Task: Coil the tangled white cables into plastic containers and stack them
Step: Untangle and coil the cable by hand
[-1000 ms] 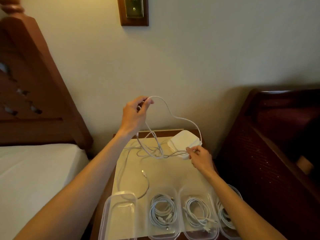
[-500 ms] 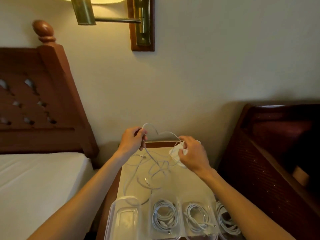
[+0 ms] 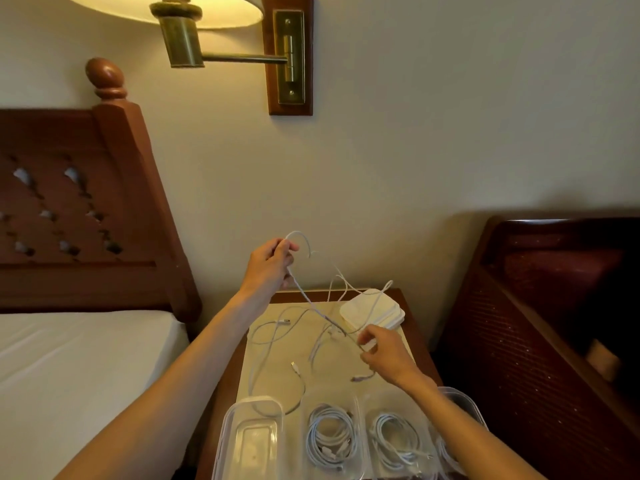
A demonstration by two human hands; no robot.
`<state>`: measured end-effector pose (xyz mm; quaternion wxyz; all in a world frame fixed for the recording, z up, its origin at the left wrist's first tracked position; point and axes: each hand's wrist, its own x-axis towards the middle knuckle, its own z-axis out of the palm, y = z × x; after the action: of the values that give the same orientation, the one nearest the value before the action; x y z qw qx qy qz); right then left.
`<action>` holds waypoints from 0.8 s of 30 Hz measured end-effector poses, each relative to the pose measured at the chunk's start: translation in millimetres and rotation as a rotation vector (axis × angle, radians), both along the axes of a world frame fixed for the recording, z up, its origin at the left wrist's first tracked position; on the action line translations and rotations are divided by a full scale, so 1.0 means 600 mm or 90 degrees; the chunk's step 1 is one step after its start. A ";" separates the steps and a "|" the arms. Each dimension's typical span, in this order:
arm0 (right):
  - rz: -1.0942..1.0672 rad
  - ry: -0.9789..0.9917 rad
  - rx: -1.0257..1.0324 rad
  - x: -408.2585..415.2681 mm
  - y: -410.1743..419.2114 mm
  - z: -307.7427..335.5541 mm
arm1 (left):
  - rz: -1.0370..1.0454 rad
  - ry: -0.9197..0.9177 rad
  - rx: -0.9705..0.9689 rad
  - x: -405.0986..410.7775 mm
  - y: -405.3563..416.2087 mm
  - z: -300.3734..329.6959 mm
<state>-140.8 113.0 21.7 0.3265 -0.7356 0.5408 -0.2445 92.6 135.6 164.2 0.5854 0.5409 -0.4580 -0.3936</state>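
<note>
Small wooden nightstand (image 3: 412, 308) sits between the wooden bed headboard (image 3: 104, 216) on the left and the dark wicker chair (image 3: 540, 306) on the right. Row of clear plastic containers (image 3: 252, 434) along its near edge; the leftmost has no cable in it, the next ones hold coiled white cables (image 3: 330, 436). Loose tangled white cables (image 3: 273, 337) lie behind the row. Stack of white container lids (image 3: 372, 308) at back right. Brass wall lamp (image 3: 207, 36) above.

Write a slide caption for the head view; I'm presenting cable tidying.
Both hands stretch a tangled white cable above the nightstand, left hand raised, right hand pinching lower.
</note>
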 end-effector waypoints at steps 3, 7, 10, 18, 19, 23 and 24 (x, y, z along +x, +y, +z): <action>-0.137 -0.165 0.085 -0.013 -0.009 0.006 | 0.005 -0.130 -0.054 0.007 0.002 0.004; -0.200 -0.290 0.110 -0.033 -0.034 0.043 | 0.079 -0.212 -0.112 0.035 0.008 0.007; -0.163 -0.168 0.026 -0.034 -0.040 0.067 | 0.138 -0.132 -0.118 0.047 0.007 0.017; -0.008 0.133 -0.222 0.058 0.008 0.074 | 0.012 -0.046 -0.071 -0.032 0.006 0.030; -0.020 0.139 -0.218 0.063 0.004 0.068 | 0.008 -0.042 -0.075 -0.037 0.007 0.032; 0.042 -0.008 -0.145 0.061 -0.016 0.071 | 0.036 -0.147 -0.115 -0.028 0.011 0.034; 0.076 -0.042 -0.109 0.055 -0.022 0.077 | 0.047 -0.206 -0.136 -0.019 0.012 0.032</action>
<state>-108.1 100.1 68.0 0.2941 -0.7832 0.4622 -0.2941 81.0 142.7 183.4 0.5722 0.5485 -0.5652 -0.2287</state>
